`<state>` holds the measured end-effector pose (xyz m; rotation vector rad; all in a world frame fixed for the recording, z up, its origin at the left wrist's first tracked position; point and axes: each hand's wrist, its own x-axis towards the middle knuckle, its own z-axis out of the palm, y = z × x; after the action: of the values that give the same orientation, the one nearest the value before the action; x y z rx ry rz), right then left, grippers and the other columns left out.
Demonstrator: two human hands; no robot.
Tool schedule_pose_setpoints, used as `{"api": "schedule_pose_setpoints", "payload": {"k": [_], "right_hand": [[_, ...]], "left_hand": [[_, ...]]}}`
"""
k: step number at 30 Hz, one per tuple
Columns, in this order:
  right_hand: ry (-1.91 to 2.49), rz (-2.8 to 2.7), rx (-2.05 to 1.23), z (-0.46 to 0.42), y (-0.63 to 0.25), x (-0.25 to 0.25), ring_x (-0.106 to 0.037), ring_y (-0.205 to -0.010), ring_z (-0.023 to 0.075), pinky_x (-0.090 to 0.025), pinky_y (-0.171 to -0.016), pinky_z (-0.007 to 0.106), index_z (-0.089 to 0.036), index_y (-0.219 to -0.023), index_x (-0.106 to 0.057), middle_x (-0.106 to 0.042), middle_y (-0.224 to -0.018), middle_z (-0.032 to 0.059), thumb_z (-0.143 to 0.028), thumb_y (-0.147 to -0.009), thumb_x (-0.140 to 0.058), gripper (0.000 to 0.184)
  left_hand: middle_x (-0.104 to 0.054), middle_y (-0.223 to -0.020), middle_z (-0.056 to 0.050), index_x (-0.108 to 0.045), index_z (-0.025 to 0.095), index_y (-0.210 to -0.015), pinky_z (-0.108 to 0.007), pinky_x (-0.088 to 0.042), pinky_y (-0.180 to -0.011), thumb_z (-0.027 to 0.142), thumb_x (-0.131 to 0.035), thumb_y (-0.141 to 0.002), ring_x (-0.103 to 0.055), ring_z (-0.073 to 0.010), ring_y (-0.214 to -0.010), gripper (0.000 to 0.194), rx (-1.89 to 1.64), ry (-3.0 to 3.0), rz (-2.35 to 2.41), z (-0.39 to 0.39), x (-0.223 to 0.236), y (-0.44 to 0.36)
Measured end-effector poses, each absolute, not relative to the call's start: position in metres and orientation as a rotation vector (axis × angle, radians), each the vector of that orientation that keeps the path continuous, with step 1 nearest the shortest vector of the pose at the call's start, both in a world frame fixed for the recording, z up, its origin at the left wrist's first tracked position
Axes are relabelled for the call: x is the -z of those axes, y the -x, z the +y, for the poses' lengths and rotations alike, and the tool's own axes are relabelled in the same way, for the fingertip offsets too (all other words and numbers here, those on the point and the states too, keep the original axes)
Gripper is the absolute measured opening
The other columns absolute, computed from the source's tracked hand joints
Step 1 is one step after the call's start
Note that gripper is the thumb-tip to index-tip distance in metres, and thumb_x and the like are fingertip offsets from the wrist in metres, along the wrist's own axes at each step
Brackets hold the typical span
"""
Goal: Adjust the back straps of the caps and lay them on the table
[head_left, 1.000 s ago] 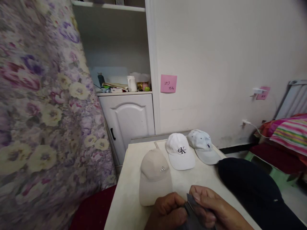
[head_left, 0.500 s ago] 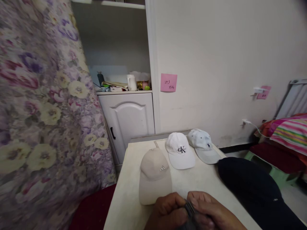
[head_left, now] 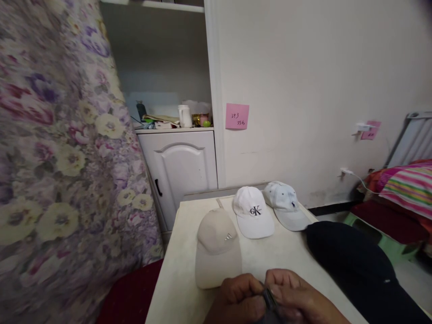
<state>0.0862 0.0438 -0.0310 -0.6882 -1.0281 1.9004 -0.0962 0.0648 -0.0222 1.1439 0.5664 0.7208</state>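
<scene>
At the table's near edge, my left hand point(head_left: 238, 300) and my right hand point(head_left: 299, 294) meet, fingers closed around a dark grey strap point(head_left: 270, 300) with what looks like a small metal buckle. The rest of that item is cut off by the bottom of the view. Just beyond my left hand lies a beige cap point(head_left: 216, 234) with its brim toward me. Further back are a white cap point(head_left: 253, 211) with black letters and a pale blue cap point(head_left: 286, 204). A large-looking black cap point(head_left: 354, 261) is at the right, beyond my right hand.
The caps lie on a cream-covered table point(head_left: 175, 252). A floral curtain point(head_left: 67, 157) hangs at the left, near a white cabinet point(head_left: 185, 171) with items on its shelf. To the right stands a green stool point(head_left: 384, 247) with a dark red top, below striped bedding point(head_left: 411, 184).
Both hands have shifted very slightly, down and to the right, with the strap still between them. The caps have stayed in place.
</scene>
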Motion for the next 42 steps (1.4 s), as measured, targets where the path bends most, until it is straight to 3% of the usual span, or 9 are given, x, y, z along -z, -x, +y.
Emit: {"api": "schedule_pose_setpoints", "payload": {"k": [5, 14, 19, 25, 31, 38, 42], "right_hand": [[0.781, -1.230, -1.743, 0.046, -0.097, 0.024, -0.024, -0.044, 0.0050, -0.016, -0.043, 0.022, -0.017, -0.069, -0.060, -0.040, -0.050, -0.0099, -0.045, -0.074, -0.081, 0.035], [0.681, -1.141, -1.818, 0.042, -0.093, 0.019, -0.027, -0.041, 0.0035, -0.016, -0.041, 0.020, -0.018, -0.074, -0.059, -0.044, -0.049, -0.0102, -0.040, -0.075, -0.082, 0.032], [0.662, -1.025, -1.877, 0.038, -0.095, 0.021, -0.021, -0.045, 0.0043, -0.015, -0.043, 0.021, -0.018, -0.076, -0.058, -0.041, -0.056, -0.0089, -0.041, -0.080, -0.077, 0.029], [0.631, -1.104, -1.818, 0.035, -0.095, 0.011, -0.028, -0.048, 0.0053, -0.020, -0.046, 0.021, -0.017, -0.074, -0.061, -0.044, -0.058, -0.0072, -0.030, -0.073, -0.081, 0.024], [0.673, -1.126, -1.806, 0.037, -0.095, 0.018, -0.028, -0.045, 0.0045, -0.018, -0.044, 0.021, -0.017, -0.073, -0.061, -0.045, -0.054, -0.0082, -0.032, -0.073, -0.082, 0.025], [0.700, -1.071, -1.843, 0.034, -0.101, 0.029, -0.047, -0.060, 0.0105, -0.031, -0.055, 0.024, -0.015, -0.083, -0.064, -0.057, -0.071, 0.0019, -0.042, -0.084, -0.072, 0.028], [0.746, -1.088, -1.833, 0.034, -0.100, 0.029, -0.035, -0.047, 0.0062, -0.022, -0.047, 0.022, -0.016, -0.074, -0.062, -0.050, -0.055, -0.0048, -0.037, -0.077, -0.078, 0.027]], "left_hand": [[-0.048, -0.054, 0.005, -0.062, 0.017, -0.063, -0.026, -0.017, -0.053, 0.054, -0.084, -0.061, -0.033, -0.0078, -0.050, 0.043, -0.680, -1.145, 0.650, 0.064, 0.020, 0.095], [-0.048, -0.056, 0.005, -0.060, 0.018, -0.062, -0.026, -0.019, -0.054, 0.045, -0.084, -0.062, -0.033, -0.0081, -0.053, 0.036, -0.683, -1.172, 0.646, 0.065, 0.025, 0.094], [-0.048, -0.055, 0.005, -0.061, 0.018, -0.062, -0.026, -0.019, -0.054, 0.041, -0.081, -0.064, -0.032, -0.0080, -0.052, 0.031, -0.658, -1.169, 0.656, 0.064, 0.024, 0.095], [-0.054, -0.059, 0.003, -0.065, 0.016, -0.064, -0.026, -0.022, -0.056, 0.039, -0.084, -0.062, -0.038, -0.0092, -0.056, 0.030, -0.624, -1.122, 0.683, 0.064, 0.022, 0.094], [-0.052, -0.058, 0.004, -0.063, 0.017, -0.063, -0.026, -0.023, -0.057, 0.039, -0.082, -0.064, -0.036, -0.0091, -0.056, 0.029, -0.635, -1.135, 0.660, 0.062, 0.025, 0.095], [-0.057, -0.061, 0.001, -0.065, 0.016, -0.069, -0.026, -0.024, -0.056, 0.043, -0.082, -0.065, -0.042, -0.0106, -0.056, 0.031, -0.648, -1.100, 0.624, 0.064, 0.022, 0.096], [-0.054, -0.058, 0.003, -0.065, 0.017, -0.067, -0.025, -0.020, -0.054, 0.038, -0.082, -0.062, -0.037, -0.0090, -0.053, 0.028, -0.640, -1.067, 0.648, 0.064, 0.021, 0.096]]}}
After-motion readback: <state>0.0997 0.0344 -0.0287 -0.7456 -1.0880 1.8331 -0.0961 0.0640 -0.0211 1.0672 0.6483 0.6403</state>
